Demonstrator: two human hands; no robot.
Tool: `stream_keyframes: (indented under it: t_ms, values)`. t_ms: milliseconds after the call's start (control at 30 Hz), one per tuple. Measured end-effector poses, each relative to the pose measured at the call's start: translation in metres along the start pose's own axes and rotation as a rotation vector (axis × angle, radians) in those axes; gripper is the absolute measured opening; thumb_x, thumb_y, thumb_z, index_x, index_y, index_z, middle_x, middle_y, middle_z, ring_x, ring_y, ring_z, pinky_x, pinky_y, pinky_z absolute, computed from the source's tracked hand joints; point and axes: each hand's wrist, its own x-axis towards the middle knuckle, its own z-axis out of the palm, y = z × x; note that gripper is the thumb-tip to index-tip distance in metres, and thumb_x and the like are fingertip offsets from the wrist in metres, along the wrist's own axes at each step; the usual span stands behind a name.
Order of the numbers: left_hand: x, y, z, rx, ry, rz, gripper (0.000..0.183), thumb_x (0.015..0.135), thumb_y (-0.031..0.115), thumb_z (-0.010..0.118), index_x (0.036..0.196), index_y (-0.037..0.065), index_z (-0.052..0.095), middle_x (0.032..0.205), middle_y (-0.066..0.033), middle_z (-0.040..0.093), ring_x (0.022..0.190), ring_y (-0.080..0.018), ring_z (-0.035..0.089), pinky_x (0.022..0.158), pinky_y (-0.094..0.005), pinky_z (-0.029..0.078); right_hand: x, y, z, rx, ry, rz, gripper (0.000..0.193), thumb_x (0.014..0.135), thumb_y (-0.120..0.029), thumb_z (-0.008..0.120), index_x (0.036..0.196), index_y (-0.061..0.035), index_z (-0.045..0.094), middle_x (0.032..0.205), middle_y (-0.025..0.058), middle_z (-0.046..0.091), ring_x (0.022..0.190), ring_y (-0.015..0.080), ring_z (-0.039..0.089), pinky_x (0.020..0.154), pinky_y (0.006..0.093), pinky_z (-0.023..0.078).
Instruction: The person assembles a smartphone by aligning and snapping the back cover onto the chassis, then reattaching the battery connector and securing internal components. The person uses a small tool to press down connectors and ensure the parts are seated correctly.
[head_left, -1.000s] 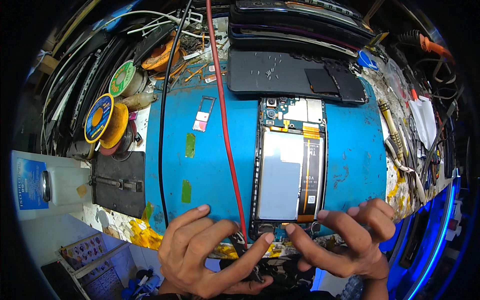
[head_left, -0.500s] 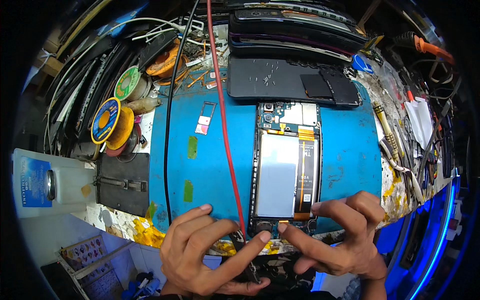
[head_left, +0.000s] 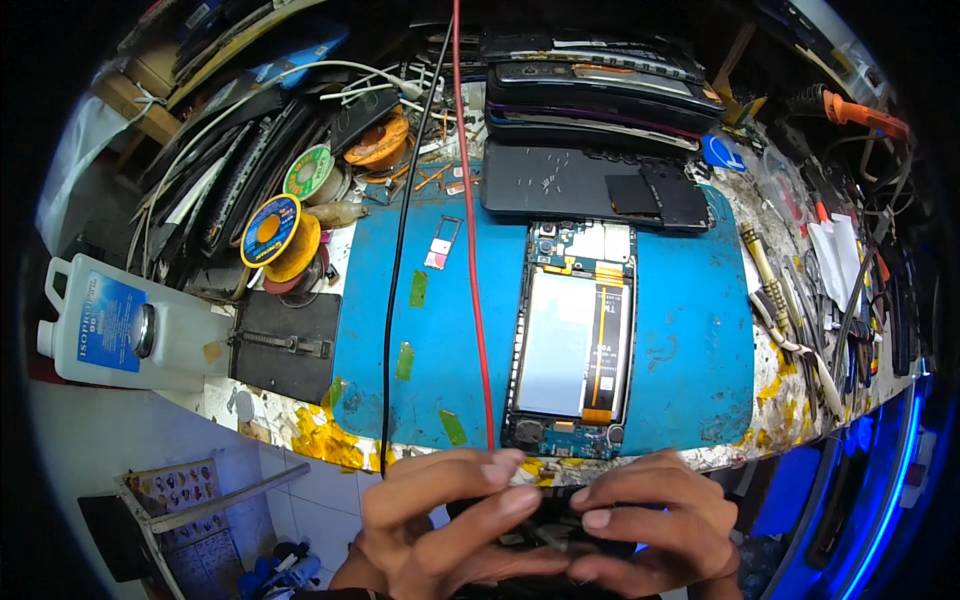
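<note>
An opened smartphone [head_left: 570,330] lies on the blue work mat [head_left: 690,330], its battery, gold flex cable and circuit boards exposed. Just past the near edge of the bench, my left hand [head_left: 440,520] and my right hand [head_left: 665,515] face each other with curled fingers, their tips close together. A dark piece seems to be between them, but it blends into the dark clothing behind and its kind is unclear. Neither hand touches the phone. Beyond the phone, a dark phone panel [head_left: 530,195] carries several tiny screws [head_left: 550,182] and black flat pieces [head_left: 660,195].
A red cable [head_left: 470,220] and a black cable [head_left: 398,270] cross the mat left of the phone. Solder spools [head_left: 290,240] and a white plastic jug [head_left: 190,335] stand at left. Stacked phones [head_left: 600,95] fill the back; tweezers and tools [head_left: 795,320] lie at right.
Both hands have drawn back from the phone's lower end toward me and come together. Earlier my left hand held a narrow dark strip. The view has shifted, placing the bench further right.
</note>
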Motion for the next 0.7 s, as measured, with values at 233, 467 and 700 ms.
stream_keyframes:
  t_ms: [233,467,700]
  values:
    - [0.012,0.001,0.023,-0.183,0.11,-0.048,0.062,0.061,0.009,0.09,0.117,0.008,0.064,0.103,-0.0091,0.058,0.084,-0.0181,0.067,0.071,-0.027,0.059,-0.004,0.0,-0.013,0.034,0.117,0.218,0.012,0.078,0.003,0.072,0.089,0.0024,0.07,0.079,0.0159,0.067,0.066,0.0194,0.068,0.058,0.0258,0.054]
    - [0.009,-0.004,0.026,-0.411,0.27,-0.291,0.035,0.068,-0.001,0.085,0.101,0.002,0.074,0.097,-0.0101,0.063,0.078,-0.0147,0.066,0.065,-0.0214,0.056,-0.001,-0.007,-0.009,-0.211,0.031,0.061,0.042,0.06,-0.011,0.092,0.096,-0.006,0.071,0.096,0.0118,0.06,0.075,0.0174,0.066,0.067,0.0265,0.057]
    - [0.013,-0.011,0.02,-0.529,0.246,-0.304,0.045,0.072,-0.001,0.082,0.115,-0.001,0.067,0.101,-0.013,0.064,0.088,-0.0169,0.068,0.068,-0.0241,0.058,-0.001,-0.002,-0.009,-0.492,-0.034,-0.205,0.031,0.069,0.001,0.074,0.1,0.0012,0.072,0.093,0.0146,0.066,0.079,0.0211,0.067,0.069,0.0297,0.057]
